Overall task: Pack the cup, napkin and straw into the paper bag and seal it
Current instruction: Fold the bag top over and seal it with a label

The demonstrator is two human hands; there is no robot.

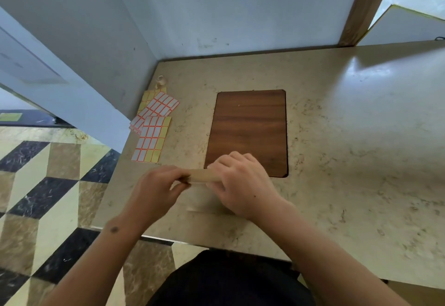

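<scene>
1. Paper bag (pixel 204 195) lies flat on the near desk (pixel 337 137).
2. My left hand (pixel 156 190) and right hand (pixel 240 185) pinch its folded top strip.
3. I keep the crease even and press flat before sealing with a sticker sheet (pixel 151 138).

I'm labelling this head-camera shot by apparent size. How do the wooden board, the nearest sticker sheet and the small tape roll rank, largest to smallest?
1. Wooden board, clearly largest.
2. Nearest sticker sheet.
3. Tape roll, smallest; it also lies farthest away, so it looks smaller still.
</scene>
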